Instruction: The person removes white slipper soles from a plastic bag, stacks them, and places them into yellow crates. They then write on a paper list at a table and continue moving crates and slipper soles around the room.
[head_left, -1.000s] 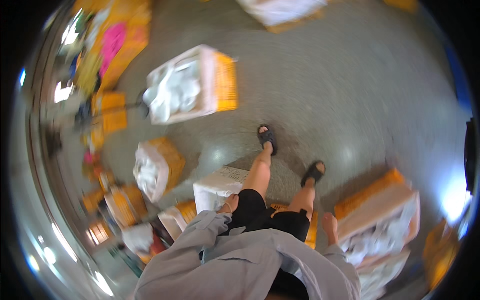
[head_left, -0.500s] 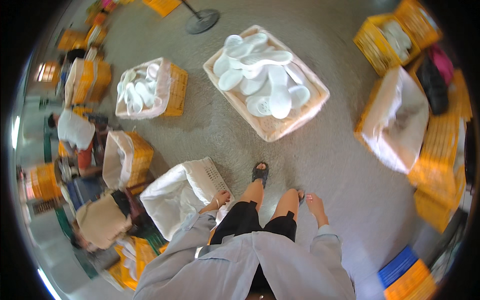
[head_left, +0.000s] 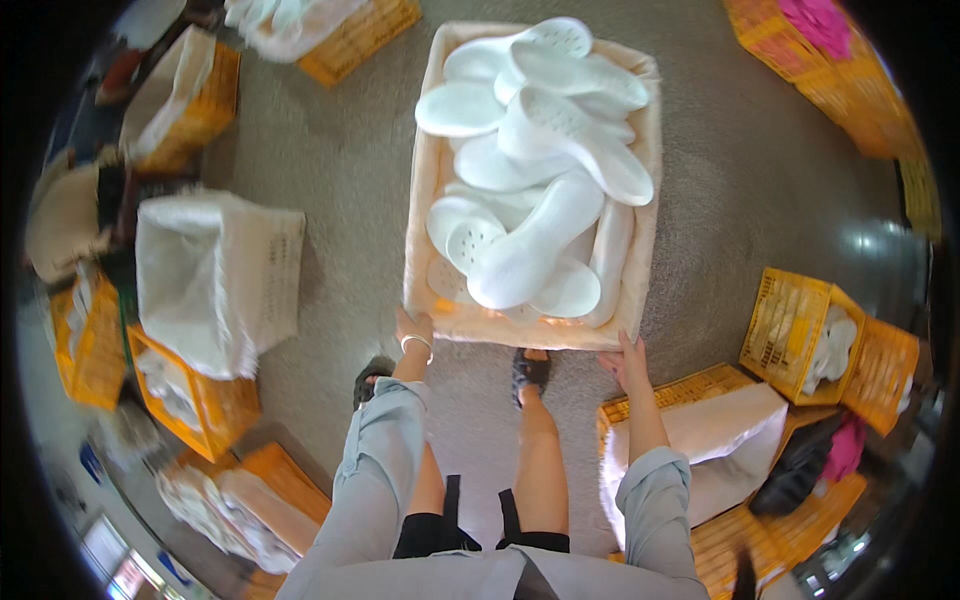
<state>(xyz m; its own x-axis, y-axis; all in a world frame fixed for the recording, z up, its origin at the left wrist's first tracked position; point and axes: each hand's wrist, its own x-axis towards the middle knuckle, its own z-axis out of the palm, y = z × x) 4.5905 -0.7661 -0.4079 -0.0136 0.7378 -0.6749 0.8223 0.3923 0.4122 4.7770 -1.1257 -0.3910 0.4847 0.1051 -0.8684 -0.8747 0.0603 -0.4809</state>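
Observation:
Before me stands a crate (head_left: 636,280) lined with cream cloth, heaped with white perforated slip-on shoes (head_left: 535,240) that rise above its rim. At its near left corner, my left hand (head_left: 414,328), a white bracelet on its wrist, is closed on the rim. My right hand (head_left: 627,362) grips the rim at the near right corner, thumb on top. The undersides of both hands are hidden. Some shoes lie sole up, and others show their holes.
A white-lined crate (head_left: 272,275) stands to the left, beside several yellow crates (head_left: 225,405). Behind my right forearm is another lined crate (head_left: 690,425), with a yellow crate of white shoes (head_left: 785,325) past it. A lined crate of white shoes (head_left: 350,45) stands far left.
My view has turned and come nearer the full crate. Both hands, earlier hanging apart from it, have moved forward and taken hold of its near rim.

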